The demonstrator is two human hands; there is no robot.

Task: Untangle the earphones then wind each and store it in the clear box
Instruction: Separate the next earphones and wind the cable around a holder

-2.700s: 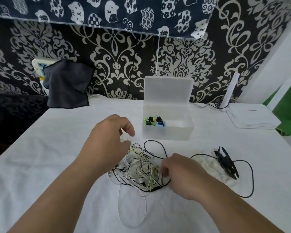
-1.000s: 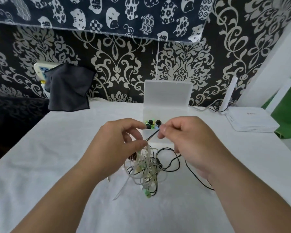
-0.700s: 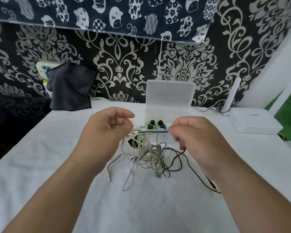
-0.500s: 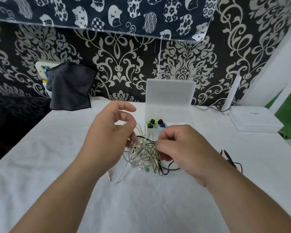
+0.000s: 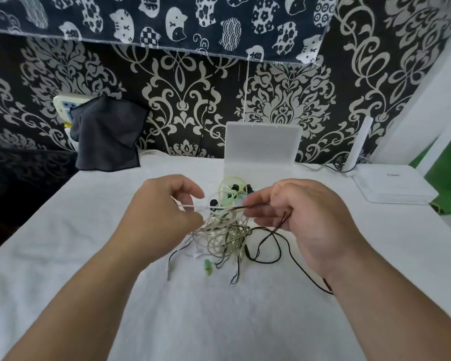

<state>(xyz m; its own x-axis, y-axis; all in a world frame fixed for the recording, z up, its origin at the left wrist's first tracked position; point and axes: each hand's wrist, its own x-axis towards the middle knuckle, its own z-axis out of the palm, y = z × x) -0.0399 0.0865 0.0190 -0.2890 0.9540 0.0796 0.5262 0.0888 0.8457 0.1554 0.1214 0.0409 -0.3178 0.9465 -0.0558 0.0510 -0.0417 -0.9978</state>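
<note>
A tangle of earphones (image 5: 223, 237), white, black and green cords knotted together, hangs above the white tablecloth (image 5: 63, 243) between my hands. My left hand (image 5: 162, 217) pinches a white cord on the left of the knot. My right hand (image 5: 305, 217) pinches a black cord and holds it taut to the right; more black cord loops down under that hand onto the cloth. A green earbud (image 5: 207, 267) dangles at the bottom of the tangle. Behind the tangle stands the clear box (image 5: 262, 149), its lid upright, with small dark and green items inside, partly hidden.
A dark grey cloth (image 5: 107, 136) hangs over a wall socket at the back left. A white router (image 5: 393, 187) with its antenna sits at the back right. The patterned wall rises right behind the table.
The tangle has been lifted off the cloth since the earliest frame. In the last half second my hands have spread apart, stretching a cord between them. The black clip on the right is out of view.
</note>
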